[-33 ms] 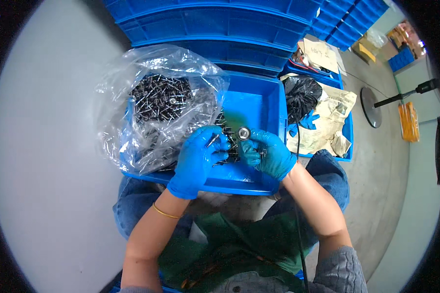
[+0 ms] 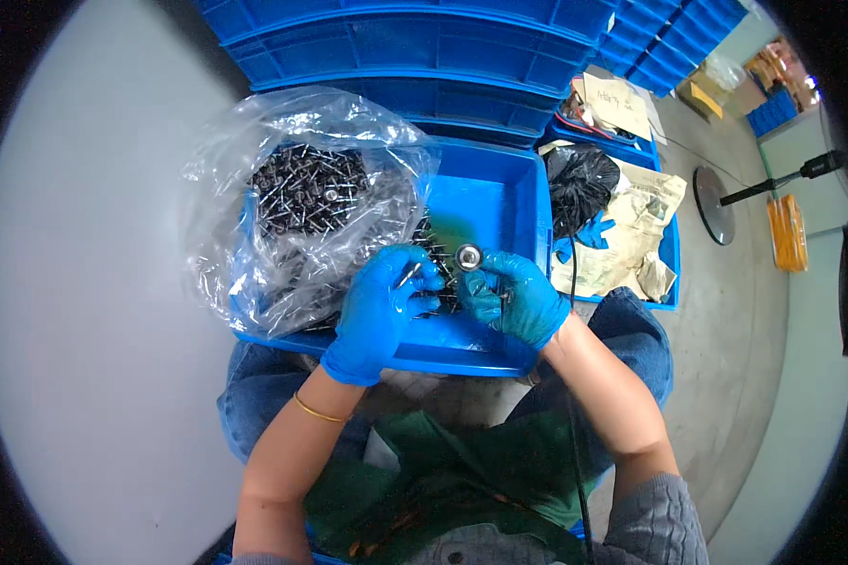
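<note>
Over a blue plastic tray (image 2: 530, 212) I work with both hands in blue gloves. My left hand (image 2: 372, 306) is curled around a short, shiny, bolt-like metal piece (image 2: 408, 275). Between the thumb and fingertips of my right hand (image 2: 523, 299), a small round metal part (image 2: 469, 256) with a dark ring and a bright centre is pinched. The rest of that part is hidden by the fingers. Loose bolt-like pieces (image 2: 424, 235) with thin shanks lie in the tray behind and between my hands. A clear plastic bag (image 2: 221, 235) in the tray's left side holds many more metal pieces (image 2: 301, 193).
Stacked blue crates (image 2: 405, 52) rise behind the tray. To the right, a black plastic bag (image 2: 582, 184), a blue glove (image 2: 594, 231) and crumpled brown paper (image 2: 645, 207) lie in another blue crate. A black stand (image 2: 714, 202) is on the floor farther right. A dark cable (image 2: 575, 377) hangs beside my right wrist.
</note>
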Motion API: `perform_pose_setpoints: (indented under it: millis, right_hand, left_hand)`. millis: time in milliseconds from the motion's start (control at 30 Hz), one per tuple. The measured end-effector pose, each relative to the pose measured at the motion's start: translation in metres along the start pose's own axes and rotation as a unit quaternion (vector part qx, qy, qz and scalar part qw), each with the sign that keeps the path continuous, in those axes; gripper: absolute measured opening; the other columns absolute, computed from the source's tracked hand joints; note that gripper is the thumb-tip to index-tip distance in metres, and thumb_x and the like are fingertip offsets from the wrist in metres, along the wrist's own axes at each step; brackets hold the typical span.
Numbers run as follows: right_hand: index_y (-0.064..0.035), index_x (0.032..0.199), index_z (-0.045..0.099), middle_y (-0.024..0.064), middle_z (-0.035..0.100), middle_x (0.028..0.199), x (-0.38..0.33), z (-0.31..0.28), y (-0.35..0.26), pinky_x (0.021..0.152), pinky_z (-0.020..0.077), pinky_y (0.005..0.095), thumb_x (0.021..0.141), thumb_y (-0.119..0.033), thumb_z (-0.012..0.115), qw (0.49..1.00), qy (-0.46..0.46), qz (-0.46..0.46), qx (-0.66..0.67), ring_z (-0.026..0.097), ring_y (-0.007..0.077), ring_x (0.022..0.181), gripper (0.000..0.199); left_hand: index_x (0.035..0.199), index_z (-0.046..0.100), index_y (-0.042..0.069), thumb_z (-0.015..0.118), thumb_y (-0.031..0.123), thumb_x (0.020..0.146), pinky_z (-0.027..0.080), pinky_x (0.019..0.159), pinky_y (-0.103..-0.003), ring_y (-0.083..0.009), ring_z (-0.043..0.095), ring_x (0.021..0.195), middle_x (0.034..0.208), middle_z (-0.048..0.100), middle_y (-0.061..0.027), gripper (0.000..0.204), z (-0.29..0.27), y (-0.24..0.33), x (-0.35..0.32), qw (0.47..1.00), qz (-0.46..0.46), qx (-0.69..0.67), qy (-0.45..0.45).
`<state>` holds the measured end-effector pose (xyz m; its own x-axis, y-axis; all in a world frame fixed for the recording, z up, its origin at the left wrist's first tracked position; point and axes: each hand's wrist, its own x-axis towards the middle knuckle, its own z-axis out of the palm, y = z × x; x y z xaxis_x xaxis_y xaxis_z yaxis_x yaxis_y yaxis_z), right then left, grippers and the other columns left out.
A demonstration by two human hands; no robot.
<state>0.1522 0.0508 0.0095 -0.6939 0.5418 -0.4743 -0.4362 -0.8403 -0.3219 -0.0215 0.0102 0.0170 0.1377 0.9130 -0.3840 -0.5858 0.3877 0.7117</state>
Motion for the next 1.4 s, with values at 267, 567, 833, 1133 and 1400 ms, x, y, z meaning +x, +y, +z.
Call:
perform_pose_setpoints:
  millis: [267, 567, 833, 1133, 1400]
  right_hand:
    - [-0.0030, 0.079, 0.049, 0.0023, 0.045, 0.057, -0.005, 0.011, 0.007, 0.036, 0.0295, 0.0201, 0.083, -0.023, 0.042, 0.995, 0.018, -0.012, -0.095, 0.037, 0.0089, 0.040, 0.022]
    - [-0.0059, 0.079, 0.049, -0.0006, 0.043, 0.054, -0.007, 0.015, 0.015, 0.035, 0.0268, 0.0190, 0.087, -0.023, 0.037, 0.999, 0.031, -0.017, 0.018, 0.035, 0.0062, 0.038, 0.022]
    - [-0.0084, 0.075, 0.047, -0.0024, 0.040, 0.052, -0.002, 0.014, 0.024, 0.034, 0.0258, 0.0183, 0.084, -0.022, 0.041, 1.000, 0.008, -0.006, 0.015, 0.034, 0.0055, 0.038, 0.017]
    - [-0.0074, 0.078, 0.049, -0.0006, 0.046, 0.056, -0.004, 0.008, 0.020, 0.032, 0.0261, 0.0156, 0.084, -0.023, 0.043, 0.998, 0.010, 0.016, 0.066, 0.035, 0.0046, 0.038, 0.017]
    - [-0.0054, 0.079, 0.052, 0.0023, 0.051, 0.057, -0.001, 0.008, 0.018, 0.033, 0.0268, 0.0154, 0.084, -0.024, 0.044, 1.000, 0.001, 0.009, 0.006, 0.036, 0.0054, 0.037, 0.021]
  left_hand:
    - [0.095, 0.055, 0.005, 0.051, 0.009, 0.080, 0.039, 0.050, -0.017, -0.0042, 0.046, 0.058, 0.071, 0.053, 0.0001, 0.016, 0.028, 0.010, -0.007, 0.972, 0.021, 0.231, 0.025]
    - [0.101, 0.054, 0.004, 0.054, 0.002, 0.076, 0.046, 0.063, -0.020, -0.0081, 0.053, 0.072, 0.081, 0.056, -0.0032, 0.025, 0.020, -0.009, 0.002, 0.932, 0.180, 0.311, -0.053]
    - [0.099, 0.053, 0.003, 0.060, -0.002, 0.070, 0.045, 0.075, -0.025, -0.0118, 0.054, 0.083, 0.092, 0.056, -0.0062, 0.031, 0.020, -0.012, -0.002, 0.900, 0.213, 0.379, -0.001]
    - [0.095, 0.058, 0.004, 0.055, 0.007, 0.077, 0.044, 0.056, -0.019, -0.0066, 0.053, 0.065, 0.078, 0.057, -0.0037, 0.019, 0.025, 0.000, -0.007, 0.948, 0.098, 0.302, -0.003]
    - [0.099, 0.055, 0.006, 0.046, 0.015, 0.083, 0.037, 0.047, -0.015, -0.0046, 0.047, 0.059, 0.080, 0.055, -0.0024, 0.021, 0.020, 0.008, -0.006, 0.973, -0.011, 0.232, -0.001]
